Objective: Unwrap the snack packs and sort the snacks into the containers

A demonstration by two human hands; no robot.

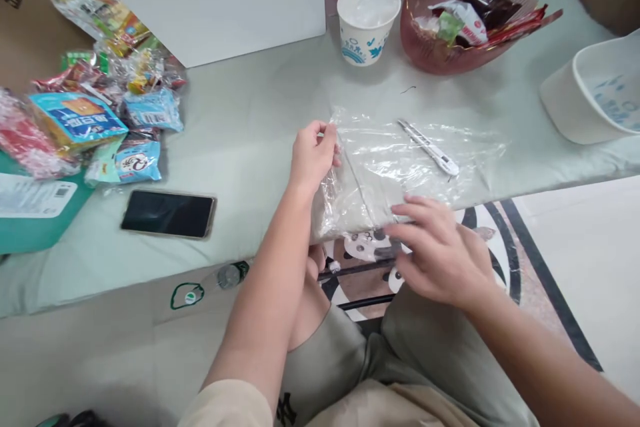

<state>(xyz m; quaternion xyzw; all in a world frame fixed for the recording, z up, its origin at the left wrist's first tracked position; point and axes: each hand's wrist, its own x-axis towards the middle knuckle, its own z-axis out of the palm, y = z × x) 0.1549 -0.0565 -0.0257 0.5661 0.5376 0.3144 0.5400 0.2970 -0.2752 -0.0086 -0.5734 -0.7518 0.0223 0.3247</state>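
Observation:
A clear plastic bag (370, 177) lies flattened over the near part of the covered table, its lower edge reaching the table's front. My left hand (316, 153) is closed on the bag's left edge, thumb and fingers pinched together. Above the bag's lower right part is my right hand (435, 247), slightly blurred, its fingers spread and nothing visible in them; whether the fingertips touch the plastic I cannot tell. On the bag's right half rests a white utility knife (429, 148), lying diagonally.
Packaged snacks (80, 120) are heaped at the left, with a phone (169, 213) nearer the front edge. A paper cup (369, 23), a red bowl (450, 57) of wrapped snacks and a white bin (565, 100) stand behind and right. A white box (215, 0) stands at the back.

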